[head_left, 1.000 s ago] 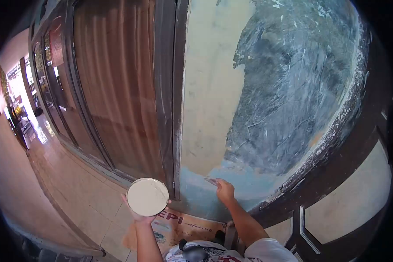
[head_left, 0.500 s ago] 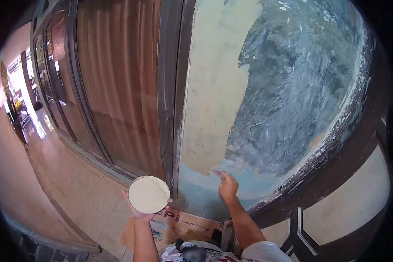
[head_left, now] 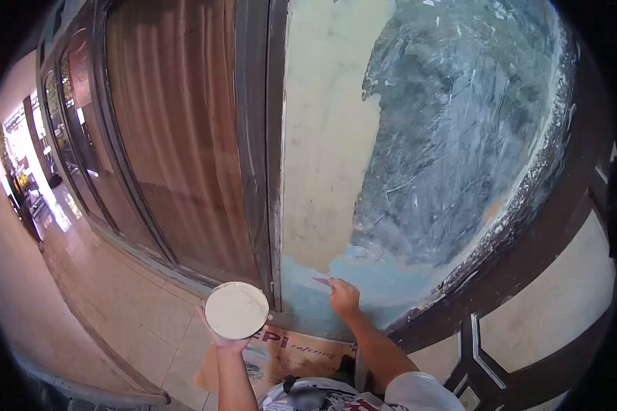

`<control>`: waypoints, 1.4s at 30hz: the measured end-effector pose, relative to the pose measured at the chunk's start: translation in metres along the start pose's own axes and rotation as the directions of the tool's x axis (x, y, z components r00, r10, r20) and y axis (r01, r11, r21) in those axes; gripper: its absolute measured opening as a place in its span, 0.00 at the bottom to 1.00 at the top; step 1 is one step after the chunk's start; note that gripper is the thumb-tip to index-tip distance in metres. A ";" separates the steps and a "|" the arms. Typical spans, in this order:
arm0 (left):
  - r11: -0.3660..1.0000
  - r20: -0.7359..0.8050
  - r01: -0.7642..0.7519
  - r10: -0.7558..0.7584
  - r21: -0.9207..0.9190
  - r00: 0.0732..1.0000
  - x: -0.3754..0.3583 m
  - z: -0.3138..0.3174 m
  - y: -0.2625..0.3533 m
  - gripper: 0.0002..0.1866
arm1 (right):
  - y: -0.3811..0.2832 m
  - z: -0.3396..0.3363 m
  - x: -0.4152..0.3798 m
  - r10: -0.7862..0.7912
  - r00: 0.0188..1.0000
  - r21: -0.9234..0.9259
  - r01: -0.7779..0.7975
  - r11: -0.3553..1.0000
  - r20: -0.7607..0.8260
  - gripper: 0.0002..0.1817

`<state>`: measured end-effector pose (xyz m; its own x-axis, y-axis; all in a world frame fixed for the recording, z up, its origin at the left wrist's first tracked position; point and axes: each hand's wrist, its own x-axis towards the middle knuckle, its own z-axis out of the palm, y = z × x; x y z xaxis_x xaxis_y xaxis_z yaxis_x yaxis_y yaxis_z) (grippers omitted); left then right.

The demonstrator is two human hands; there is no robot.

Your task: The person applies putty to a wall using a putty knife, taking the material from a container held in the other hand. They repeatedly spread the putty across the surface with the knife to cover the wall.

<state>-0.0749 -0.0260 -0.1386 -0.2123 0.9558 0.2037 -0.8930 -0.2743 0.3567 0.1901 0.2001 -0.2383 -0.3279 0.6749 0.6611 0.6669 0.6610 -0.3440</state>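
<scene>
My left hand (head_left: 221, 335) supports a round, shallow container (head_left: 238, 338) from below, its fingers curled around the sides. Smooth cream-coloured putty (head_left: 237, 309) fills it almost to the rim. In my right hand (head_left: 345, 299) is a thin, flat scraper (head_left: 321, 280), gripped with the tip pointing left at the wall. The blade is at the pale blue lower band (head_left: 384, 282), just under the edge of a cream-coated strip (head_left: 329, 157); whether it touches is hard to tell. To the right of that strip lies a rough grey-blue patch (head_left: 452, 151).
A dark wooden frame (head_left: 259, 151) borders the wall beside a curtained window (head_left: 178, 137). On the tiled floor (head_left: 140, 315) a printed banner (head_left: 308, 353) lies below my hands. Dark panelled woodwork (head_left: 487, 329) curves along the right.
The view has shifted slightly. My right hand and the scraper have moved a little left and down along the wall. My left hand still holds the container.
</scene>
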 end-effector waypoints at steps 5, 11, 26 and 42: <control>0.983 -0.092 -0.017 0.000 -0.184 0.996 0.001 0.008 0.001 0.53 | -0.001 -0.035 0.040 0.158 0.983 0.008 -0.158 0.987 -0.098 0.11; 0.978 -0.021 0.006 -0.011 -0.210 1.000 0.005 0.003 0.002 0.53 | 0.002 -0.008 -0.003 0.142 0.990 0.082 -0.142 0.986 0.010 0.09; 0.914 0.189 0.289 -0.242 -0.285 0.952 0.029 0.047 -0.005 0.70 | -0.091 -0.185 0.095 -0.436 0.900 0.216 0.427 0.878 -0.003 0.15; 0.936 0.272 0.336 -0.297 -0.108 0.915 0.070 0.107 -0.006 0.64 | -0.126 -0.237 0.122 -0.655 0.741 0.010 0.661 0.750 0.144 0.15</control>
<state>-0.0416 0.0312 -0.0293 0.1789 0.9276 0.3279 -0.9497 0.0757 0.3039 0.2243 0.1212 0.0433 -0.7766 0.1144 0.6196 0.2769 0.9453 0.1725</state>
